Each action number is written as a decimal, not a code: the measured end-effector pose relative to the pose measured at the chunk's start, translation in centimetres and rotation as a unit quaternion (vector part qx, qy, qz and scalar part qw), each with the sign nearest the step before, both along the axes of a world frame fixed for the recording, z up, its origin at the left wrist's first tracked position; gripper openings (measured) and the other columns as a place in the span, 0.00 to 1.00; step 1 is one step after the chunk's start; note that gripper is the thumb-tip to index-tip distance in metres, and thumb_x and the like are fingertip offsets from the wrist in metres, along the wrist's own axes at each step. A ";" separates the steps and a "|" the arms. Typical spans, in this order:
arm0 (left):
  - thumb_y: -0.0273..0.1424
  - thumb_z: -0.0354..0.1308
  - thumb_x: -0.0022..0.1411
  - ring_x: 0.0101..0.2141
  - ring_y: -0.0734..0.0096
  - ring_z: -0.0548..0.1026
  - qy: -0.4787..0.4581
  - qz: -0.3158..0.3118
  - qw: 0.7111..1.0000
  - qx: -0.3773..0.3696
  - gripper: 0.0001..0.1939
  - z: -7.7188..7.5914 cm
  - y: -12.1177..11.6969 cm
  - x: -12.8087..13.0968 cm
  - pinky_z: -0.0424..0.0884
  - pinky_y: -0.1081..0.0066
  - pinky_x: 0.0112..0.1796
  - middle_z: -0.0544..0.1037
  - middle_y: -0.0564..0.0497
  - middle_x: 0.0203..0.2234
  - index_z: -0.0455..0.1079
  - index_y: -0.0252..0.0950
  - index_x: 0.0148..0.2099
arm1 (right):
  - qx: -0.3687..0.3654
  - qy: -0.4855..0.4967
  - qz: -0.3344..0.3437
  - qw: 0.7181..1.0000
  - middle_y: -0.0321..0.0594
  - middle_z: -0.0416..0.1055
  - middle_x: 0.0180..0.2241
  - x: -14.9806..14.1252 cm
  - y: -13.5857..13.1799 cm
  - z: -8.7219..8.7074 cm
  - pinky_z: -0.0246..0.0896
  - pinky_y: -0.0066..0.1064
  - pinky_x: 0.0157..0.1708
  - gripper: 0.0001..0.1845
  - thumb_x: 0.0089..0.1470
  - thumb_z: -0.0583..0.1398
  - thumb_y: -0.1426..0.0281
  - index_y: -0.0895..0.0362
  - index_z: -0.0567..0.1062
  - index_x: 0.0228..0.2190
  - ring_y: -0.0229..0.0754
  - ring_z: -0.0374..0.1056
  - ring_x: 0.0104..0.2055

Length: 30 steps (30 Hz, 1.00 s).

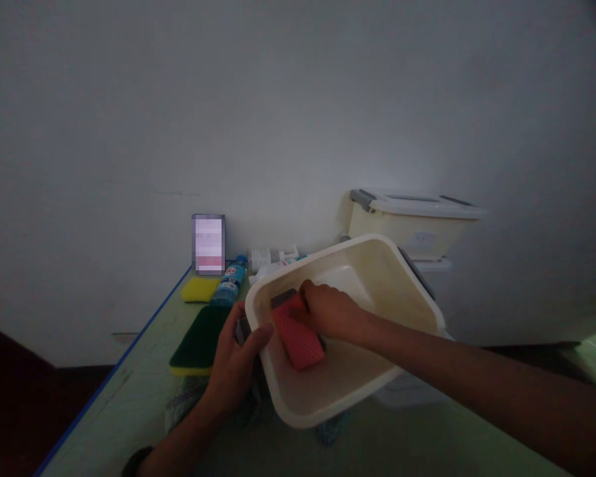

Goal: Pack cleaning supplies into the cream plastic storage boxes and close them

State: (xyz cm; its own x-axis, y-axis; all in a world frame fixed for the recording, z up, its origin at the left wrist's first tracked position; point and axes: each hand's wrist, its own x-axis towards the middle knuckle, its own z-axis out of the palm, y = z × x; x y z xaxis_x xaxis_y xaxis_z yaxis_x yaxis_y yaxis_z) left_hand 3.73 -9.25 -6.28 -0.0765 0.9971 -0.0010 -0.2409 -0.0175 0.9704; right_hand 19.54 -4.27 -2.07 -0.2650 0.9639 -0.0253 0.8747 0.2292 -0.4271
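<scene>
A cream plastic storage bin (372,265) is tilted toward me above the table, its open top facing the camera. My left hand (236,358) grips its left side, thumb over the rim and fingers outside by a grey latch. Inside the bin, my right hand (330,308) is closed around a red sponge (298,331) with a dark, textured edge. The sponge lies against the bin's inner left wall. Part of the right hand's fingers is hidden behind the knuckles and the sponge.
Left of the bin are a green-and-yellow sponge (198,341), a yellow sponge (200,289), a blue bottle (230,281) and a blurred phone-like screen (208,244). White bottles (273,257) lie behind. A lidded bin (407,228) stands at the back right. Grey-green cloth (181,404) lies below.
</scene>
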 end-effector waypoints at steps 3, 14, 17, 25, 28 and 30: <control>0.37 0.62 0.46 0.33 0.61 0.75 0.000 -0.012 1.000 0.003 0.20 -0.3 0.2 -0.2 0.72 0.69 0.33 0.77 0.52 0.30 0.66 0.39 0.43 | 0.070 -0.077 0.025 0.994 0.69 0.70 0.39 0.0 -1.3 1.4 0.58 0.55 0.39 0.14 0.54 0.54 0.73 0.69 0.71 0.40 0.66 0.67 0.43; 0.37 0.63 0.48 0.35 0.61 0.74 0.042 -0.024 0.998 0.031 0.21 -1.4 0.4 -0.5 0.70 0.70 0.35 0.77 0.52 0.32 0.67 0.39 0.45 | 0.238 -0.228 0.324 0.887 0.53 0.66 0.49 1.0 -1.0 -2.8 0.53 0.43 0.55 0.22 0.52 0.59 0.69 0.66 0.67 0.48 0.53 0.58 0.54; 0.37 0.63 0.48 0.36 0.62 0.74 0.039 -0.031 0.998 0.039 0.20 -1.6 0.5 -0.6 0.70 0.69 0.36 0.76 0.52 0.32 0.67 0.39 0.45 | 0.240 -0.221 0.321 0.889 0.53 0.63 0.52 1.0 -0.8 -3.5 0.48 0.42 0.59 0.26 0.51 0.59 0.68 0.66 0.65 0.51 0.53 0.54 0.58; 0.37 0.63 0.49 0.38 0.59 0.75 0.008 -0.038 0.999 0.018 0.21 -1.1 0.5 -0.3 0.71 0.70 0.34 0.77 0.51 0.35 0.66 0.40 0.46 | 0.216 -0.225 0.368 0.876 0.51 0.64 0.52 1.8 -1.0 -0.4 0.58 0.41 0.52 0.19 0.51 0.59 0.71 0.61 0.70 0.46 0.52 0.59 0.54; 0.36 0.63 0.48 0.38 0.59 0.74 0.011 -0.035 0.999 0.015 0.21 -1.0 0.4 -0.3 0.71 0.70 0.34 0.77 0.52 0.33 0.66 0.40 0.45 | 0.215 -0.244 0.350 0.879 0.54 0.65 0.48 2.7 -0.9 0.0 0.64 0.44 0.44 0.17 0.49 0.60 0.73 0.62 0.72 0.43 0.55 0.63 0.49; 0.35 0.63 0.47 0.38 0.60 0.74 0.009 -0.033 0.999 0.012 0.21 -1.0 0.4 -0.3 0.71 0.70 0.34 0.77 0.52 0.34 0.66 0.40 0.45 | 0.207 -0.251 0.328 0.887 0.54 0.67 0.45 2.9 -0.9 -0.7 0.66 0.43 0.39 0.17 0.49 0.59 0.74 0.63 0.71 0.43 0.54 0.65 0.46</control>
State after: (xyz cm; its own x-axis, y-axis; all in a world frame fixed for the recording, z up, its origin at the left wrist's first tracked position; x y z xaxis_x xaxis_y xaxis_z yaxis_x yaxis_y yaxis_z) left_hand 3.47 -8.89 -7.29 -0.0109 0.9997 0.0233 -0.2250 -0.0251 0.9740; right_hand 22.40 -5.12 -2.77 -0.8278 0.5606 0.0225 0.5514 0.8053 0.2179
